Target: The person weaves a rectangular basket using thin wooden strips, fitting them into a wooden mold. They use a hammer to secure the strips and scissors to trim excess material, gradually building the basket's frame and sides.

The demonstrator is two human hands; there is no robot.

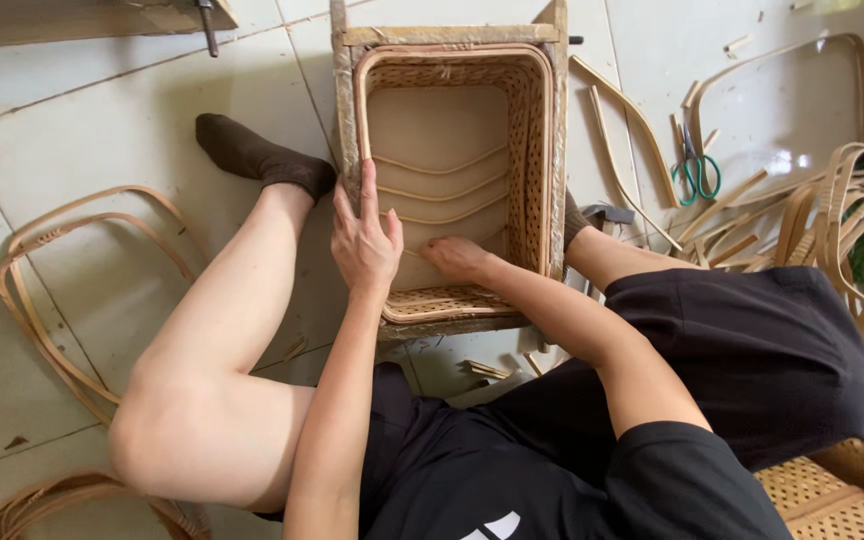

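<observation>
A rectangular woven rattan basket (537, 150) in a wooden frame sits on the tiled floor between my legs. Its flat bottom board carries several curved cane strips (442, 168). My left hand (364, 240) rests on the basket's left rim, fingers stretched along the edge. My right hand (455, 258) reaches inside the basket near the close end, fingertips pressed on a cane strip against the bottom board.
Green-handled scissors (695, 172) lie on the floor to the right among loose cane strips (622, 130). Bent rattan hoops (37, 300) lie at left, a bundle of cane (862, 230) at right. Woven panels (842, 490) sit at lower right.
</observation>
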